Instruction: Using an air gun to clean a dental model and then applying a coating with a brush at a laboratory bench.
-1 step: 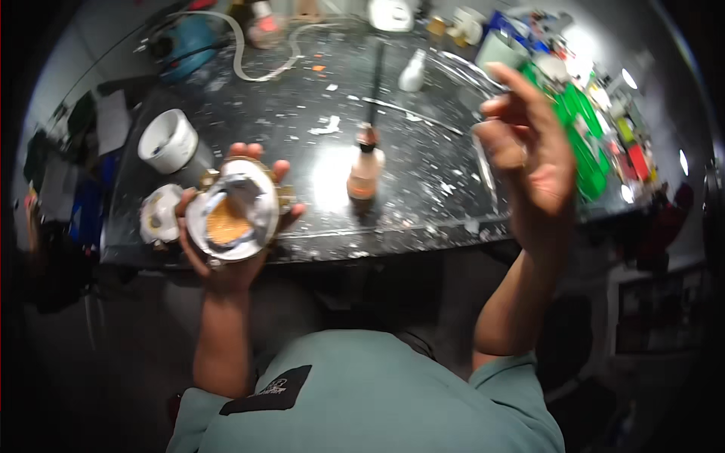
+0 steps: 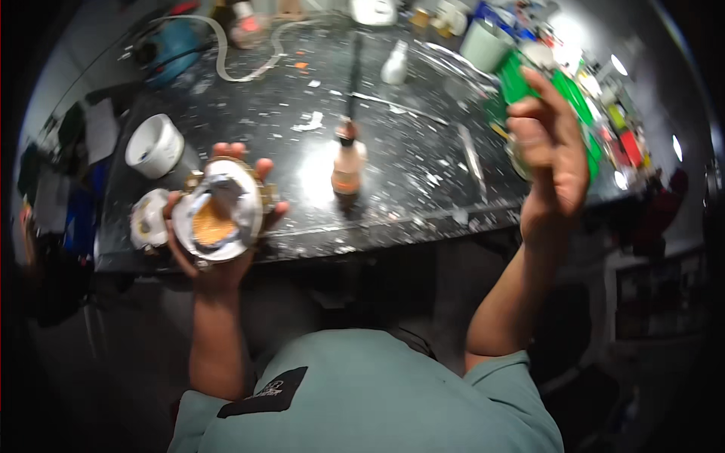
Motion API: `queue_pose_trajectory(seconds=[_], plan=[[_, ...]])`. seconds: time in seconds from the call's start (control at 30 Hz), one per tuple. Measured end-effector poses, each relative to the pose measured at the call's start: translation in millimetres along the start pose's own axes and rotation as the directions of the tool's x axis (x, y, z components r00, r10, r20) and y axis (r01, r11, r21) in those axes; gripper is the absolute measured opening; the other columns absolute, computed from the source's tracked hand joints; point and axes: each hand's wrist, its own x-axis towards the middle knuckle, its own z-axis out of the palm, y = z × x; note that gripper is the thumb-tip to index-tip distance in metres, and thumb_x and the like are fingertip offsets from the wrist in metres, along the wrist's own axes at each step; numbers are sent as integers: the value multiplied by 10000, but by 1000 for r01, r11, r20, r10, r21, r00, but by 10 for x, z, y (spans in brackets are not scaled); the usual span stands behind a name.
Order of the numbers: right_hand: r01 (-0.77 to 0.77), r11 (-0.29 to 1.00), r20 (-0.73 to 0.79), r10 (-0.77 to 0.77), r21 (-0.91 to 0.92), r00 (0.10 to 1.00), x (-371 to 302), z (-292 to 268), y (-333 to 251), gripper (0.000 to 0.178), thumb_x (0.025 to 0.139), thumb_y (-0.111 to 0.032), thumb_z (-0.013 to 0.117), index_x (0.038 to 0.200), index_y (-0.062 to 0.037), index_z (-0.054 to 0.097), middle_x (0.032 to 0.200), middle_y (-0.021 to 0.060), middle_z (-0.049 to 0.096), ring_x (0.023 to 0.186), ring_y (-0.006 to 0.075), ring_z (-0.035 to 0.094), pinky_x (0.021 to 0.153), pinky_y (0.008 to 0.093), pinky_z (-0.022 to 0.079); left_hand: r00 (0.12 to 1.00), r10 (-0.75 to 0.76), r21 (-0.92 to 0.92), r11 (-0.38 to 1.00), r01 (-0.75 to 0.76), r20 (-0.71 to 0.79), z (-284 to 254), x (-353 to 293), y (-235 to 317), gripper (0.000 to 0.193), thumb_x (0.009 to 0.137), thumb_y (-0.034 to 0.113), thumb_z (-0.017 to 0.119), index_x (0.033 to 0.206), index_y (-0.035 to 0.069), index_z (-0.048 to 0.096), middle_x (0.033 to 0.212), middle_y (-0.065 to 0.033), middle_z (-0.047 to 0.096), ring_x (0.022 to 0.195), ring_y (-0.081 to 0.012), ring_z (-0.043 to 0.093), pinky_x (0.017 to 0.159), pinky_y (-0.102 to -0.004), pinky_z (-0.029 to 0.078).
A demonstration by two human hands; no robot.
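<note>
My left hand (image 2: pixel 176 243) holds a round brass-edged flask (image 2: pixel 217 209) from below, its fingers wrapped round the rim. White plaster fills the flask, with an orange-brown patch off its middle and a grey band beside it. Raised over the right side of the bench, my right hand (image 2: pixel 555 155) is slightly blurred. Its index finger stretches up and the other fingers bend loosely; nothing shows in its grasp. A second plaster-filled round piece (image 2: pixel 151 219) lies just left of my left hand. Between the hands stands a small bottle (image 2: pixel 348 167) with orange liquid low inside and a dark stick-like shape above its cap.
On the speckled black bench (image 2: pixel 302 200), a white cup (image 2: pixel 155 146) stands at left and a small white bottle (image 2: pixel 394 64) farther back. A slim metal tool (image 2: pixel 473 162) lies left of my right hand. Green trays (image 2: pixel 578 98) and clutter line the right side; a blue object (image 2: pixel 170 49) sits far left.
My right hand has moved right over the bench, toward the green trays. The whole view has shifted slightly; my left hand keeps its hold on the flask.
</note>
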Motion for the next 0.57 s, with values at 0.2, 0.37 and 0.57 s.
queue_pose_trajectory(seconds=[0.2, 0.37, 0.57], plan=[[-151, 906, -811, 421, 395, 407, -1444, -1057, 963, 435, 981, -239, 581, 1375, -54, 587, 1166, 38, 600, 1066, 130, 541, 977, 344, 418, 996, -66, 51, 997, 63, 65, -59, -76, 1, 832, 1004, 435, 593, 1639, 118, 160, 1689, -99, 218, 1562, -403, 175, 1085, -808, 339], [-551, 745, -601, 649, 376, 466, -2629, -808, 1853, 529, 995, -294, 671, 1436, -33, 539, 1467, 104, 558, 1360, 204, 489, 1146, 370, 363, 895, -391, -254, 862, 438, 216, -53, -578, -311, 850, 1001, 476, 555, 1633, 68, 159, 1696, -161, 167, 1555, -442, 175, 980, -883, 343], [-522, 770, -463, 638, 367, 616, -2943, -511, 2256, 581, 969, -300, 726, 1413, 27, 542, 1278, 161, 678, 1221, 278, 635, 1095, 377, 442, 792, -485, -552, 801, 231, -372, -6, -1744, -873, 935, 956, 548, 486, 1628, -5, 142, 1712, -218, 94, 1567, -454, 128, 974, -874, 331]])
